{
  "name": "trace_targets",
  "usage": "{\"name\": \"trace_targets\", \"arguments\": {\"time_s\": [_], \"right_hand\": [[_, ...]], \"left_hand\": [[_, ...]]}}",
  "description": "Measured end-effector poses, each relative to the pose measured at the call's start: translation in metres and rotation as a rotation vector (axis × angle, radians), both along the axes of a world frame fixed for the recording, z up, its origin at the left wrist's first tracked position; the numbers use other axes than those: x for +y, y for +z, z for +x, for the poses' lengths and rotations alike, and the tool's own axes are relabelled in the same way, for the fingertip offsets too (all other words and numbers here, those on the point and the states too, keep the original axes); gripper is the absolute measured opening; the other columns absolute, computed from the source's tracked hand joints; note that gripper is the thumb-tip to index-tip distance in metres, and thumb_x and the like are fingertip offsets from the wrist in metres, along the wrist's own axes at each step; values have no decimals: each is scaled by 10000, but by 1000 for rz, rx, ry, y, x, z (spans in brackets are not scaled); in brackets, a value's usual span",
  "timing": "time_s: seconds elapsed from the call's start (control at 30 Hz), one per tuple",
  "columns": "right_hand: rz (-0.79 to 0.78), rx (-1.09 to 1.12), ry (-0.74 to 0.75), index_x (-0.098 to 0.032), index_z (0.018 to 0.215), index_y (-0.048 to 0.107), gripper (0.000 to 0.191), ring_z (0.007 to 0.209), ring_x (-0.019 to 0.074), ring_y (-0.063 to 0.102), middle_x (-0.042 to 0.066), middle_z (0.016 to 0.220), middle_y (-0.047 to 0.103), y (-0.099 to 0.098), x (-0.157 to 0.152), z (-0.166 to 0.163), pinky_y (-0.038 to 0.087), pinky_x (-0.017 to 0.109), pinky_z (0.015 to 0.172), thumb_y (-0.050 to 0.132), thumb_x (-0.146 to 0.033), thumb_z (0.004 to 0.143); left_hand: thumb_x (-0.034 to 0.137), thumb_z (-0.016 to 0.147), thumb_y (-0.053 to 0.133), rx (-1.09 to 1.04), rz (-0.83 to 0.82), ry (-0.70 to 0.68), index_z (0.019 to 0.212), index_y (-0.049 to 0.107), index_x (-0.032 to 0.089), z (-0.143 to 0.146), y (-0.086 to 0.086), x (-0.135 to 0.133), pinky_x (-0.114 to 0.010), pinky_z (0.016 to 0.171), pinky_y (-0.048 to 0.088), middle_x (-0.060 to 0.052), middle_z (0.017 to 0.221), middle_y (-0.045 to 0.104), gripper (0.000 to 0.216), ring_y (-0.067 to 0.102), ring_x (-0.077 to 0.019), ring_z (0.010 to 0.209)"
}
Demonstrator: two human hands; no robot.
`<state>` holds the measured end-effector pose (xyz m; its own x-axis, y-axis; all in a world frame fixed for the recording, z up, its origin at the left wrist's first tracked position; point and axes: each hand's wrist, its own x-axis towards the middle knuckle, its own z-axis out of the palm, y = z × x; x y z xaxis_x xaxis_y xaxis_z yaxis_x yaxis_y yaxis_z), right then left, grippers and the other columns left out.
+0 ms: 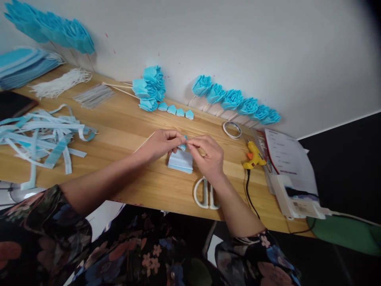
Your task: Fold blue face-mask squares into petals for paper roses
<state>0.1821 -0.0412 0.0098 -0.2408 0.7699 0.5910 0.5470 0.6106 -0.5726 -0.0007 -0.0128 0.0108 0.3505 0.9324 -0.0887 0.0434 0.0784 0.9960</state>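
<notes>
Above the middle of the table, my left hand (163, 145) and my right hand (208, 153) meet fingertip to fingertip. Both pinch a small blue fabric piece (183, 147), mostly covered by fingers. A thin wooden stick (144, 143) runs out from behind my left hand; whether that hand holds it I cannot tell. Just below the fingers lies a stack of pale blue fabric pieces (180, 163). White-handled scissors (204, 194) lie under my right wrist, their blades hidden. Beyond my hands, several folded blue petals (180, 113) sit in a row.
Blue fabric flowers on sticks (232, 99) lean along the wall, with a bunch (150, 89) on its side. At right are a tape roll (232, 130), a yellow glue gun (254, 155) with its cord, and a power strip (297, 200). Cut strips (53, 137) pile up at left.
</notes>
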Motion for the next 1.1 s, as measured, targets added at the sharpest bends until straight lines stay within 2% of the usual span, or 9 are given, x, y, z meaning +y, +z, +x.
{"name": "trace_targets", "arguments": {"time_s": [0.07, 0.13, 0.23, 0.33, 0.57, 0.83, 1.1], "right_hand": [[-67, 39, -11, -270, 950, 742, 137, 850, 181, 678, 28, 928, 757, 0, 0, 0, 542, 349, 791, 612, -240, 917], [-210, 103, -30, -262, 972, 738, 147, 823, 169, 673, 23, 925, 755, 1, 1, 1, 542, 325, 756, 601, -275, 921], [-421, 207, 0, -232, 888, 724, 179, 748, 151, 648, 13, 849, 742, 1, 2, 2, 524, 290, 697, 595, -352, 920], [-527, 278, 65, -219, 817, 695, 240, 722, 145, 616, 7, 794, 707, -1, 3, 3, 499, 277, 666, 594, -413, 915], [-546, 302, 21, -209, 801, 685, 176, 599, 107, 488, -29, 669, 597, -2, 3, 0, 395, 248, 577, 658, -377, 844], [-552, 329, 5, -206, 818, 683, 153, 599, 106, 504, -24, 699, 620, -3, 5, 3, 415, 254, 592, 636, -349, 848], [-574, 344, 6, -208, 829, 683, 168, 613, 109, 512, -17, 719, 634, -4, 6, 4, 418, 254, 607, 630, -366, 850]], "left_hand": [[371, 767, 690, -25, -3, 18, 720, 663, 152, 0, -1, 0, -212, 475, 400, 16, 530, 569, 225, 478, -89, 474], [378, 774, 689, -42, 21, 29, 712, 651, 153, 0, -1, 0, -213, 484, 399, 15, 541, 571, 236, 483, -89, 487], [401, 793, 675, -34, 95, 55, 704, 645, 155, 0, 0, -2, -225, 506, 392, 17, 553, 563, 263, 488, -95, 514], [401, 806, 664, -26, 167, 86, 706, 654, 157, 0, 1, -3, -236, 531, 382, 22, 563, 552, 263, 475, -98, 536], [353, 808, 650, -11, 214, 69, 722, 675, 161, 0, 1, -5, -234, 547, 369, 29, 572, 550, 212, 467, -93, 553], [369, 797, 667, -8, 120, 27, 781, 688, 162, -1, -7, -1, -233, 534, 382, 23, 581, 578, 209, 488, -93, 531], [392, 786, 673, -7, 95, 18, 803, 703, 157, -1, -6, -1, -234, 546, 385, 25, 579, 577, 238, 497, -95, 545]]}}
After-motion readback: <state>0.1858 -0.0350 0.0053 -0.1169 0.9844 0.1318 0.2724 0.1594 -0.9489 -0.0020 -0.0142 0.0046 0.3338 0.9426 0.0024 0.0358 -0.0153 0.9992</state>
